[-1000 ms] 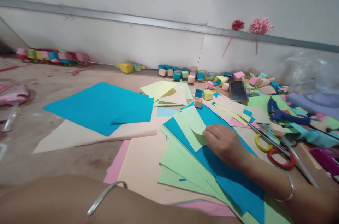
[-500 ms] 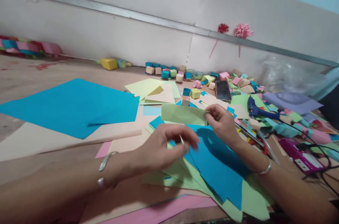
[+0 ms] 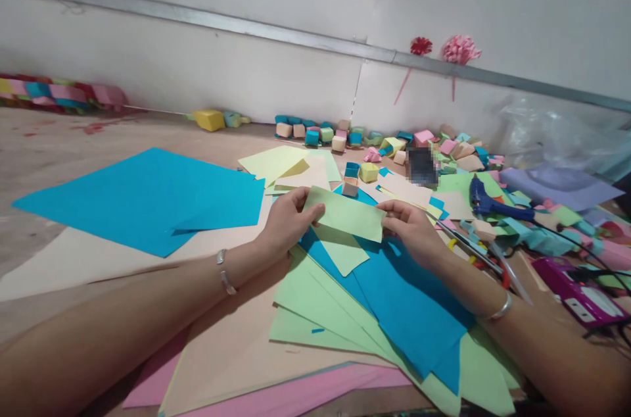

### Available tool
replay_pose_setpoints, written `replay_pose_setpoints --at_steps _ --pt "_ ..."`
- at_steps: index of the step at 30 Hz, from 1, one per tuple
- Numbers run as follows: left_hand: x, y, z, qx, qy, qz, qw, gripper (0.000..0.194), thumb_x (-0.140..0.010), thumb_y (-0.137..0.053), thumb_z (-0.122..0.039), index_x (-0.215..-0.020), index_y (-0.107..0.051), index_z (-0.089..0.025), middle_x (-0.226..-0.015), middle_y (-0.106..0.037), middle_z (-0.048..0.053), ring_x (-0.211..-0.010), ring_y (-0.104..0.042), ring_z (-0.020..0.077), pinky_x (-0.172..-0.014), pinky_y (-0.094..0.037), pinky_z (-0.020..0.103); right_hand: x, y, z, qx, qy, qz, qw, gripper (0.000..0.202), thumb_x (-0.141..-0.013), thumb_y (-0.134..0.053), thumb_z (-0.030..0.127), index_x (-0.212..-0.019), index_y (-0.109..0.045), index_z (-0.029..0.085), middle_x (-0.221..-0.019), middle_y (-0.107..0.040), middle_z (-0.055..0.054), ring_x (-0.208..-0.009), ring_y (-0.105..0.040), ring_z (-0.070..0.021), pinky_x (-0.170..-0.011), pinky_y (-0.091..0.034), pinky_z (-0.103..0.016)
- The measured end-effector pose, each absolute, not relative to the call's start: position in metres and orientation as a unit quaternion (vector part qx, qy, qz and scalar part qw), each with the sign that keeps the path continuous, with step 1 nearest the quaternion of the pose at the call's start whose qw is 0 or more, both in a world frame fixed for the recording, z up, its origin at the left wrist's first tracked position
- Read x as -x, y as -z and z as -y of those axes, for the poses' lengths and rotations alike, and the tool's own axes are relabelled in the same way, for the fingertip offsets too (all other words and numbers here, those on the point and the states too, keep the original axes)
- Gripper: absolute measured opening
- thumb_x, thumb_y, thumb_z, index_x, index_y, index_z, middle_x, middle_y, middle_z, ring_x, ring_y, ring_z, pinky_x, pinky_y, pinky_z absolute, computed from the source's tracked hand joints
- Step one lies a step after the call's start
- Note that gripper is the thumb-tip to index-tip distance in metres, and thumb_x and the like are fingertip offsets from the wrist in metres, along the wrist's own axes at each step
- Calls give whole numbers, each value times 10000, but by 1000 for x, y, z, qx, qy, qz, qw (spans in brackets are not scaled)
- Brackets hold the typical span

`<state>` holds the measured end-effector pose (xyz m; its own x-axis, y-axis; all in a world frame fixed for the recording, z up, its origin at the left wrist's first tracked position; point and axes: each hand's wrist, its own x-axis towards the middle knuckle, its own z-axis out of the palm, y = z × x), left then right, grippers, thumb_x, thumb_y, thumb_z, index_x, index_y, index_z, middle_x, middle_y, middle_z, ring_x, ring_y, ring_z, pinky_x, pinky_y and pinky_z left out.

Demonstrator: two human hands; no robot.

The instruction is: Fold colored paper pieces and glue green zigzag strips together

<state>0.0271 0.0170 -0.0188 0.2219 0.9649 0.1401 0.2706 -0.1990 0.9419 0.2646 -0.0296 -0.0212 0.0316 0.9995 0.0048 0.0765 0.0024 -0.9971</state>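
Observation:
Between my hands is a light green paper strip (image 3: 348,213), held up and slightly tilted. My left hand (image 3: 290,220) pinches its left end between thumb and fingers. At the right end, my right hand (image 3: 411,229) pinches the strip's edge. Just below the strip lies another light green paper piece (image 3: 342,252), partly covered by it. Under that are blue paper sheets (image 3: 409,298) on top of larger light green sheets (image 3: 320,298).
A big blue sheet (image 3: 148,200) lies at left. Small folded paper boxes (image 3: 350,187) stand beyond my hands. To the right are a blue glue gun (image 3: 493,203), scissors (image 3: 473,249), a purple power strip (image 3: 576,289) with cables, and many paper pieces.
My left hand has moved up and away from me and taken hold of the strip's left end. The strip has tilted, and a second green piece now lies on the blue sheets.

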Motion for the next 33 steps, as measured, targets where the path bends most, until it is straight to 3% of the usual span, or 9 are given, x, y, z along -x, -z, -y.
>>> replay_pose_setpoints --at_steps 5,9,14,19,24,29,33 --pt "-26 23 -22 -659 -431 -472 398 180 -823 -621 -305 -951 -615 -178 -818 -665 27 -641 -619 140 -529 -488 243 -265 21 30 509 -515 490 486 210 -698 -664 205 -904 -637 172 -716 -660 5 -581 -591 -108 -581 -503 -254" --pt "-26 25 -23 -672 -434 -474 368 139 -826 -610 -290 -912 -606 -180 -751 -641 3 -590 -598 121 -519 -468 227 -267 22 30 499 -520 495 486 213 -796 -670 375 -863 -642 175 -699 -657 -12 -597 -604 -120 -555 -496 -245" --pt "-27 20 -19 -664 -431 -471 390 87 -832 -589 -253 -872 -584 -176 -636 -590 -31 -474 -555 93 -419 -405 194 -267 22 31 503 -492 530 474 239 -718 -772 360 -834 -676 174 -640 -665 -13 -563 -589 -125 -507 -453 -232" --pt "-29 18 -17 -637 -441 -457 438 111 -831 -605 -257 -808 -534 -175 -641 -588 -36 -470 -615 101 -436 -490 200 -270 22 29 494 -516 502 487 292 -786 -688 474 -827 -661 186 -653 -650 -9 -548 -593 -125 -510 -460 -244" --pt "-29 18 -16 -637 -425 -455 454 199 -840 -603 -288 -722 -487 -179 -608 -576 -42 -487 -650 114 -402 -473 174 -274 20 26 518 -473 528 479 239 -721 -743 378 -803 -647 175 -587 -608 11 -523 -560 -119 -490 -426 -232" --pt "-27 22 -16 -665 -418 -450 424 164 -850 -585 -316 -767 -539 -181 -576 -553 -58 -413 -552 80 -395 -456 186 -279 20 23 534 -462 531 469 329 -810 -601 503 -770 -597 176 -617 -582 6 -495 -520 -111 -457 -408 -242" --pt "-26 26 -20 -704 -405 -446 375 141 -844 -571 -316 -864 -615 -184 -627 -593 -35 -516 -560 108 -447 -446 202 -280 19 25 560 -420 573 427 242 -725 -709 384 -796 -624 169 -613 -570 26 -496 -512 -98 -474 -399 -230"
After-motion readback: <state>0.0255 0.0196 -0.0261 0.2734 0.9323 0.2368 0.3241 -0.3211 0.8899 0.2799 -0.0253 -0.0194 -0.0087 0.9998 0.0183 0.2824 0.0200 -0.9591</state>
